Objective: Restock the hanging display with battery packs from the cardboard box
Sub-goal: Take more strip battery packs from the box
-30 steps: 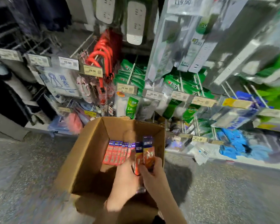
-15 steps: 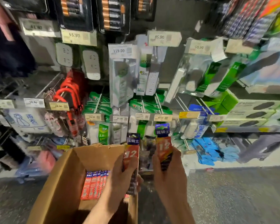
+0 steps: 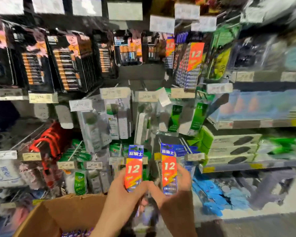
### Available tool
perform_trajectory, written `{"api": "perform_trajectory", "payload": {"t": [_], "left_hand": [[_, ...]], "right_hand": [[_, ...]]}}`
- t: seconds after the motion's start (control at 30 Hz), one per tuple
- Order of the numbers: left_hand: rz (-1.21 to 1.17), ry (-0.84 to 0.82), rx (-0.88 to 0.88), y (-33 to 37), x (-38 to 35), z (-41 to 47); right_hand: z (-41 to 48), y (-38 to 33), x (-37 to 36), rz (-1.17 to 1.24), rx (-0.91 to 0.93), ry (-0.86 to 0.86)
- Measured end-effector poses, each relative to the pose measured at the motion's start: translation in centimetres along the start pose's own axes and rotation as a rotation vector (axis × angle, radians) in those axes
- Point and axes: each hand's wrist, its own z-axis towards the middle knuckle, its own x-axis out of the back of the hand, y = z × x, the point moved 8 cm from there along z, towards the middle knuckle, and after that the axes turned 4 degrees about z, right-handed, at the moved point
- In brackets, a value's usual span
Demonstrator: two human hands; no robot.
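My left hand (image 3: 125, 195) grips an orange and blue battery pack (image 3: 134, 168) marked 12, held upright. My right hand (image 3: 174, 190) grips a second pack of the same kind (image 3: 169, 168) beside it, a little to the right. Both packs are lifted above the open cardboard box (image 3: 58, 212) at the bottom left, where more packs (image 3: 75, 233) lie inside. Matching packs marked 12 (image 3: 193, 62) hang on the display at the upper right of centre. The picture is blurred.
Black and orange battery packs (image 3: 67, 65) hang in rows at the upper left. Power strips (image 3: 116, 117) and green packages (image 3: 174, 117) hang at mid height behind price tags. Red cables (image 3: 50, 142) hang at the left. Shelves with boxes (image 3: 229, 147) run along the right.
The view has tilted upward along the display. Both hands have risen with their packs, clear of the box, and the upper rows of hanging batteries have come into sight.
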Motion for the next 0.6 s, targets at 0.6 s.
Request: {"api": "perform_trajectory", "payload": {"t": [0.6], "left_hand": [[0.032,0.127,-0.384,20.8,-5.2,6.7]], "right_hand": [[11.0,-13.1,8.3,-0.031,0.366,0.034]]}}
